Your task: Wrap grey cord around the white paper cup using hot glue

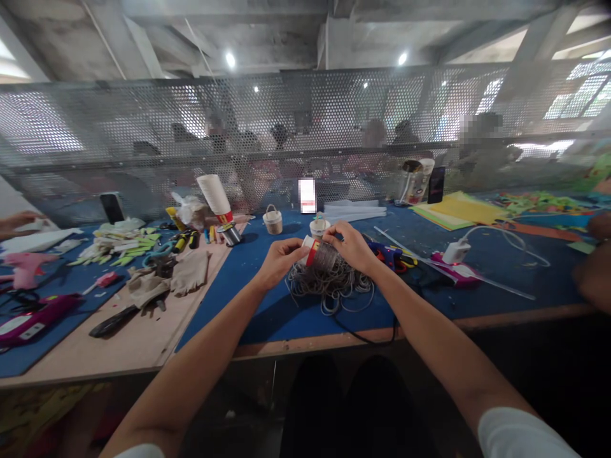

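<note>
My left hand point(279, 259) is closed around the white open end of a paper cup point(311, 249) that lies sideways between both hands. The cup has a red band, and grey cord point(327, 256) is wound round its body. My right hand point(351, 247) grips the wrapped end from above with its fingers curled over the cord. A loose tangle of the same grey cord point(329, 287) lies on the blue mat just below the hands.
Two small cord-covered baskets point(272, 221) point(319, 226) stand behind the hands. A stack of paper cups point(216, 196) leans at the left among glue guns point(33, 315), gloves and yellow scraps. Another glue gun point(456, 270) lies right. A mesh screen point(305, 127) closes the back; other people's hands show at both edges.
</note>
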The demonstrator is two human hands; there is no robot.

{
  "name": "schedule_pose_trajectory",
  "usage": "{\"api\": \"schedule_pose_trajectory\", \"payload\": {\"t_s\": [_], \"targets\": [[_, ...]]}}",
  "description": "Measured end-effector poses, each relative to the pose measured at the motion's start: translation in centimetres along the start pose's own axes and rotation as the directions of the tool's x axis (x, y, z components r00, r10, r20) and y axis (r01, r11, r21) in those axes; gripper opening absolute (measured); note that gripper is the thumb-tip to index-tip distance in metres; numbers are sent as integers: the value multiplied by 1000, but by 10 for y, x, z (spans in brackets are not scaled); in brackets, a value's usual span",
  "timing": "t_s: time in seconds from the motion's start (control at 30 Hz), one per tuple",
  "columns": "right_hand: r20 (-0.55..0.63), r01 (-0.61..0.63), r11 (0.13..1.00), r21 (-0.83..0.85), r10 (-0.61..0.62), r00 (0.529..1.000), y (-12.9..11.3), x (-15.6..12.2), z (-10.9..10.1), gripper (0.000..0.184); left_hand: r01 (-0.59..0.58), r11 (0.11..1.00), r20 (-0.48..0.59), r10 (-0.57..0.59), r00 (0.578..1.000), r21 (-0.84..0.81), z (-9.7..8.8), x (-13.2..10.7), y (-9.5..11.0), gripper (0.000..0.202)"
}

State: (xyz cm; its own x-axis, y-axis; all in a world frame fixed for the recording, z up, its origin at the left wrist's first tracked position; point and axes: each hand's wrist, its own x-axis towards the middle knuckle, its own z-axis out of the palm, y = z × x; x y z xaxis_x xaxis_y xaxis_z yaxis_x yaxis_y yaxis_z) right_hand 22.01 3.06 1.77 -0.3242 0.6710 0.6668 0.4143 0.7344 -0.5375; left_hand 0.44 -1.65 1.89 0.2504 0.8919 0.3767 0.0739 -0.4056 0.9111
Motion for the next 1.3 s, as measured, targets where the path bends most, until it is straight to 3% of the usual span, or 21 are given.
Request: {"api": "schedule_pose_trajectory", "payload": {"t_s": [0.17,0.33,0.53,0.97,1.3], "targets": [[66,-71,996,60,67,996,2,0,-2,16,-3,1000,18,3,1000,15,0,0,-3,30],[23,-124,975,182,122,992,3,2,-4,21,-7,999,-25,8,1000,48,0,2,-3,31],[-41,-94,973,213,105,994,-5,3,-7,20,-30,995,-69,36,997,93,-1,3,-3,29],[-49,-49,974,223,61,997,-16,0,-11,15,-67,994,-108,76,991,88,-2,5,-6,29],[-119,-10,979,203,35,992,-14,-1,-8,16,-62,986,-47,70,996,152,0,2,-1,35]]}}
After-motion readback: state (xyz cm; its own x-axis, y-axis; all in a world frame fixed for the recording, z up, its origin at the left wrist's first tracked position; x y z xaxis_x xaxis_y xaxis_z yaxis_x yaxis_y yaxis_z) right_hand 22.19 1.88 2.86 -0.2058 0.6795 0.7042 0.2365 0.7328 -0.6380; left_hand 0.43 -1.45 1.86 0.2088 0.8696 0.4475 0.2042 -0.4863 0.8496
